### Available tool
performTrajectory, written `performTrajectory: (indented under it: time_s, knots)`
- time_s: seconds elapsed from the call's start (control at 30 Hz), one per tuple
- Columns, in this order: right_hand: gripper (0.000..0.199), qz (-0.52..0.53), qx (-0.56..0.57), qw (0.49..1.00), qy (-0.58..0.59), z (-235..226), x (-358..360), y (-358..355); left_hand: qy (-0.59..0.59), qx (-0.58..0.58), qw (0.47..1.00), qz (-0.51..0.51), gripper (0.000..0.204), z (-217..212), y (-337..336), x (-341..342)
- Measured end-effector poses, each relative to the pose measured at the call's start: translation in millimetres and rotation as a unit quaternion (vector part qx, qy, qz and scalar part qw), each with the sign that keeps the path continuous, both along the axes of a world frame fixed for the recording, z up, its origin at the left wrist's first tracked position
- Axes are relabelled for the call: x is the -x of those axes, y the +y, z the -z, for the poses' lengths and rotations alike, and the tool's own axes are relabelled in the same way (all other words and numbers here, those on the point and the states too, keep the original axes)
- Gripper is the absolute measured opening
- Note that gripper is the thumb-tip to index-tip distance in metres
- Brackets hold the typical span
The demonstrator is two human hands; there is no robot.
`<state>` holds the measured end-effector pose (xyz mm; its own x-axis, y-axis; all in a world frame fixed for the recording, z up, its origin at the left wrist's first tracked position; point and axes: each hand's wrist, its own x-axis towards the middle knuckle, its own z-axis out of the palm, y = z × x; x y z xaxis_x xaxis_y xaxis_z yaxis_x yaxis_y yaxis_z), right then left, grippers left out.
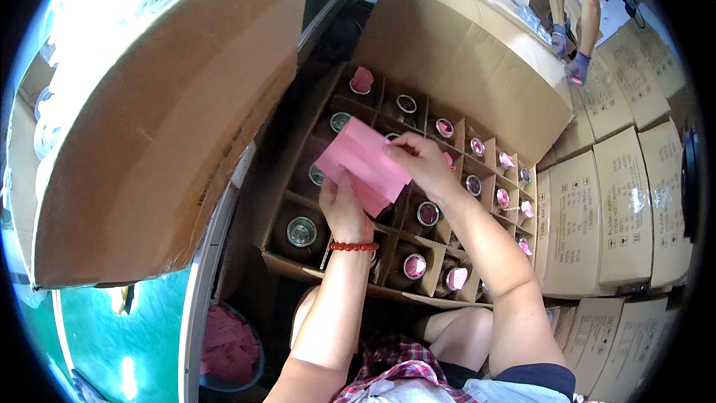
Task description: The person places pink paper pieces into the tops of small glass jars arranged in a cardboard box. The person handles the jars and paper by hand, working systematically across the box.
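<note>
A sheet of pink paper (pixel 356 155) is held up over the open carton, creased across its middle. My left hand (pixel 346 207), with a red bead bracelet at the wrist, pinches its lower edge. My right hand (pixel 422 166) grips its right side between thumb and fingers. Below, a cardboard divider (pixel 436 242) splits the carton into cells with round-mouthed glass vessels. One clear glass (pixel 301 232) at the near left shows no paper in its mouth. Pink paper sticks out of several others, such as the glass (pixel 456 278) at the near edge. The paper and my hands hide some cells.
A tall cardboard box (pixel 171 127) with clear plastic items stands on the left. A basin of pink paper (pixel 230 347) sits low beside my legs. Closed cartons (pixel 574 216) are stacked on the right. At the far right, another person's gloved hands (pixel 577 67) are at work.
</note>
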<state>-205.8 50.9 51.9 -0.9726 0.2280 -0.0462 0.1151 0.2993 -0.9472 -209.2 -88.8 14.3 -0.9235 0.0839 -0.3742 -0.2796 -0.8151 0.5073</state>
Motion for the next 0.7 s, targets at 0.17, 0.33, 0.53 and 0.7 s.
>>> performTrajectory:
  time_s: [0.17, 0.33, 0.53, 0.7]
  knots:
    - [0.020, -0.001, -0.182, 0.980, 0.083, -16.6, 33.7, 21.9, -0.014, -0.046, 0.999, 0.019, 0.023, -2.3, 0.5, 1.4]
    - [0.019, -0.055, -0.195, 0.977, 0.072, -16.9, 51.5, 15.2, -0.036, -0.086, 0.995, 0.033, 0.022, 4.4, -3.3, 4.2]
    - [0.022, -0.131, -0.161, 0.973, 0.097, -9.7, 32.0, -4.3, -0.040, -0.100, 0.994, 0.033, 0.022, 1.3, -2.2, 4.5]
    - [0.025, -0.062, -0.290, 0.951, 0.093, -21.8, 40.3, 8.3, -0.052, -0.093, 0.993, 0.060, 0.017, 8.3, 0.4, 1.3]
